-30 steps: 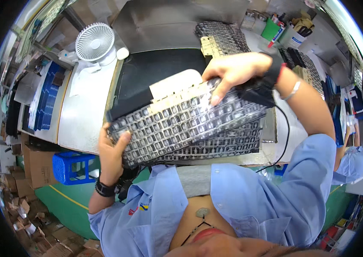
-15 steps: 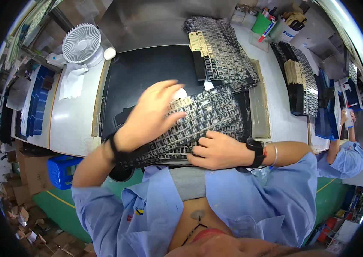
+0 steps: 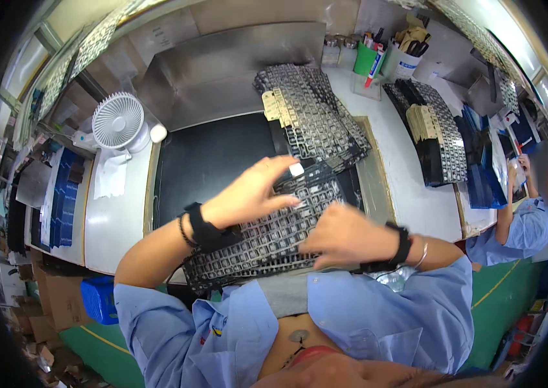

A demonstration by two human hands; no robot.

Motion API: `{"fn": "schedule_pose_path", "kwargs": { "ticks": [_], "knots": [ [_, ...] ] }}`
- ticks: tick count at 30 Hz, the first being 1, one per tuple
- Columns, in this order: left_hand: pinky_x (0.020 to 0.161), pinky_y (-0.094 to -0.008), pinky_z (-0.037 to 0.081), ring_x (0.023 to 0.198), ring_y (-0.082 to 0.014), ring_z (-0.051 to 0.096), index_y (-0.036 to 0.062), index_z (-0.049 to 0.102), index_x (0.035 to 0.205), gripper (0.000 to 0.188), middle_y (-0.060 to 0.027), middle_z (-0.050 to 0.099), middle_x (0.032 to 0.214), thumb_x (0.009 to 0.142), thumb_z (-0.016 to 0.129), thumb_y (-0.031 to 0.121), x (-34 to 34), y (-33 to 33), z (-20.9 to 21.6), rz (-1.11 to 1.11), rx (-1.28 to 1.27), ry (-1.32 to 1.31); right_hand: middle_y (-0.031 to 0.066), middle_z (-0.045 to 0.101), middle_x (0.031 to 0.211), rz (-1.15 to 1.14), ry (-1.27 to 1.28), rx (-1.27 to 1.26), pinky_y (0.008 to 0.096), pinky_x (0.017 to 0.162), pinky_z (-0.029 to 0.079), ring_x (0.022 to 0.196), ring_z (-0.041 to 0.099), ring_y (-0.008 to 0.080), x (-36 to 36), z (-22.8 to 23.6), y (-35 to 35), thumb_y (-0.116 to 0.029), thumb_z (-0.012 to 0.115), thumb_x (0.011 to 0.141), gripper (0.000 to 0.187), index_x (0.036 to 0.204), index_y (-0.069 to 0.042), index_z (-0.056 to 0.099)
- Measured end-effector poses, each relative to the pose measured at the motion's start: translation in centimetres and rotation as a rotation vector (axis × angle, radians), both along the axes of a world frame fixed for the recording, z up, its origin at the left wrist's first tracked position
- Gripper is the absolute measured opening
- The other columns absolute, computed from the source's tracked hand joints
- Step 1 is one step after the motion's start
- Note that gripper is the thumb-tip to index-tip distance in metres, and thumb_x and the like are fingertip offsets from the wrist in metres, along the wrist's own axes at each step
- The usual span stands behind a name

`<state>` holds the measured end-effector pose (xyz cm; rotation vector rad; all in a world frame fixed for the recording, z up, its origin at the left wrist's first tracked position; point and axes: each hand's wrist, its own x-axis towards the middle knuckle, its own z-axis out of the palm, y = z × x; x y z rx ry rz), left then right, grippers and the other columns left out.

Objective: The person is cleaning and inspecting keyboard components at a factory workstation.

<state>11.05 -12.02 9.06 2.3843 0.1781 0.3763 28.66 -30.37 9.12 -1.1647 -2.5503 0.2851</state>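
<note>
Dark keyboard frames (image 3: 267, 242), patterned with rows of key openings, lie slanted in front of me on a black work surface. Over their far left part is my left hand (image 3: 248, 191), thumb and fingers apart. By its forefinger tip shows a small white piece (image 3: 296, 169); whether the hand touches it I cannot tell. My right hand (image 3: 355, 236) is at the frames' right side, bent inward and smeared by motion, its fingertips unclear. Beyond both hands lies a fanned stack of keyboard frames (image 3: 313, 110), with a cream-coloured section at its left edge.
A white fan (image 3: 117, 121) stands at the left. Behind the work surface rises a metal panel (image 3: 235, 71). At the back right are a green pen cup (image 3: 364, 59) and a white tub (image 3: 400, 64). Another frame stack (image 3: 439, 129) lies right, near a co-worker (image 3: 513, 220).
The view has tilted, so the bench sits lower in it. My right hand has lifted or shifted at the frames' right side. My left hand has shifted towards the small white piece.
</note>
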Motion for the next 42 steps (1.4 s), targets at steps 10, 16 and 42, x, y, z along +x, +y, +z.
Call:
{"fn": "schedule_pose_path", "kwargs": {
  "ticks": [10, 16, 42],
  "knots": [
    [0.097, -0.0399, 0.044, 0.114, -0.027, 0.055, -0.0011, 0.045, 0.137, 0.064, -0.0111, 0.057, 0.128, 0.092, 0.064, 0.04, 11.0, 8.7, -1.4, 0.489, -0.708, 0.258, 0.0067, 0.057, 0.065, -1.037, 0.78, -0.484, 0.0346, 0.044, 0.038, 0.052, 0.053, 0.0178, 20.5, -6.6, 20.8, -0.059, 0.067, 0.083, 0.067, 0.095, 0.007, 0.06],
    [0.099, -0.0491, 0.042, 0.112, -0.0297, 0.059, -0.0012, 0.044, 0.138, 0.065, -0.0142, 0.058, 0.13, 0.091, 0.063, 0.038, 15.0, 9.4, -3.8, 0.457, -0.738, -0.011, 0.0103, 0.061, 0.076, -1.028, 0.801, -0.587, 0.0352, 0.048, 0.039, 0.059, 0.055, 0.0177, 20.6, -6.5, 22.9, -0.052, 0.071, 0.082, 0.069, 0.105, 0.012, 0.058],
    [0.091, -0.0319, 0.049, 0.097, -0.0162, 0.064, 0.0042, 0.057, 0.123, 0.042, -0.0055, 0.065, 0.116, 0.09, 0.068, 0.028, 6.8, 19.3, 2.2, 0.254, -1.044, -0.256, 0.0154, 0.067, 0.105, -0.414, 1.569, -0.473, 0.0375, 0.084, 0.055, 0.094, 0.067, 0.0237, 12.9, -0.2, 25.7, -0.006, 0.077, 0.079, 0.048, 0.119, 0.007, 0.054]
  ]
}}
